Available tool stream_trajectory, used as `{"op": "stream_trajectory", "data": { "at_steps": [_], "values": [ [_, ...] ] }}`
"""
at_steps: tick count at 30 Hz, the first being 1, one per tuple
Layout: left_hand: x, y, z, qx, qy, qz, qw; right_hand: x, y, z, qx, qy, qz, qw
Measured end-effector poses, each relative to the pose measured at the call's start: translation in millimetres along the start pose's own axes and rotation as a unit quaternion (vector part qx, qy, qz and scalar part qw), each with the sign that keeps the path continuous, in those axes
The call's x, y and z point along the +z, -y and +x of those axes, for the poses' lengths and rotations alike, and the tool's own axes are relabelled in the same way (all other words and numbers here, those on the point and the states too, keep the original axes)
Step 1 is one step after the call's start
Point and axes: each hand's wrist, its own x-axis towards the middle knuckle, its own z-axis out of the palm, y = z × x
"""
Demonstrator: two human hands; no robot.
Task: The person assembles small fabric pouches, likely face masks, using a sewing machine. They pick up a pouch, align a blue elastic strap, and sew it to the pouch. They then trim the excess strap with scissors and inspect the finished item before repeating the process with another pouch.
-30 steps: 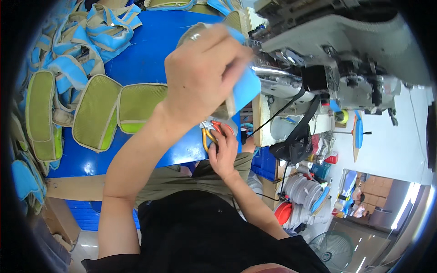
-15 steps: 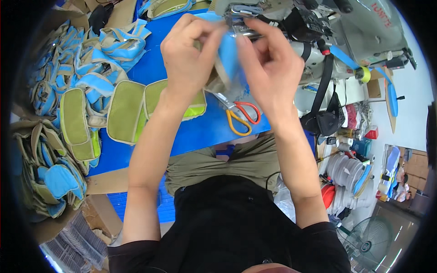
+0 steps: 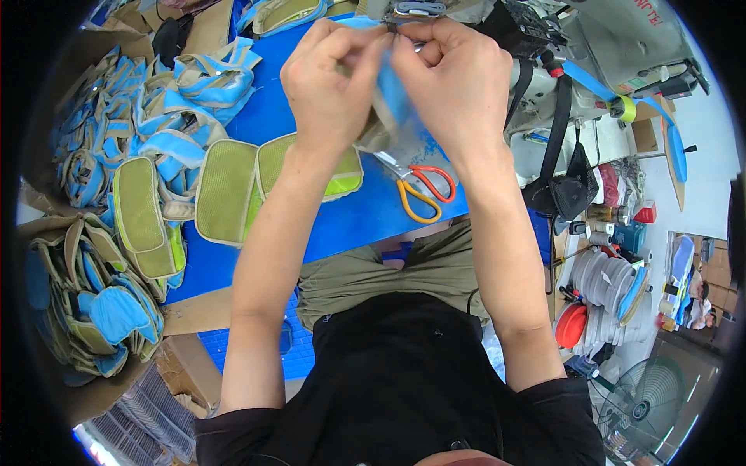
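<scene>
At the front of the sewing machine, my left hand and my right hand are raised close together, thumbs nearly meeting. Both pinch a blue and beige fabric piece, which hangs blurred between them. Its upper part is hidden behind my fingers. Below the hands, scissors with one red and one orange handle loop lie on the blue table. Beside my left forearm are green mesh pads with beige edging, partly covered by the arm.
Blue and beige strips lie heaped at the left, above a carton of stacked green and blue pads. Blue tape runs through a yellow ring on the machine's right. A fan and white rolls are at the lower right.
My right hand has moved up and closer to my left, its fingers now meeting the left's at the fabric's top. The whole view has shifted slightly.
</scene>
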Motion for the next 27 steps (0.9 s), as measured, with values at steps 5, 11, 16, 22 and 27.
{"op": "stream_trajectory", "data": {
  "at_steps": [5, 11, 16, 22, 27],
  "values": [
    [-2, -3, 1, -0.007, 0.003, 0.0, 1.0, 2, -3, 2, -0.028, -0.015, -0.009, 0.999],
    [-32, -29, -6, 0.108, -0.023, 0.082, 0.991, -1, -14, -13, 0.031, -0.008, 0.16, 0.987],
    [-73, -152, -27, 0.094, 0.178, -0.12, 0.972, -14, -39, -50, 0.029, -0.028, 0.475, 0.879],
    [-38, -261, -57, -0.031, -0.021, -0.378, 0.925, -43, -35, -56, 0.103, 0.027, 0.746, 0.657],
    [-61, -258, -53, -0.017, -0.001, -0.158, 0.987, -27, -39, -59, 0.134, -0.018, 0.573, 0.808]
  ]
}}
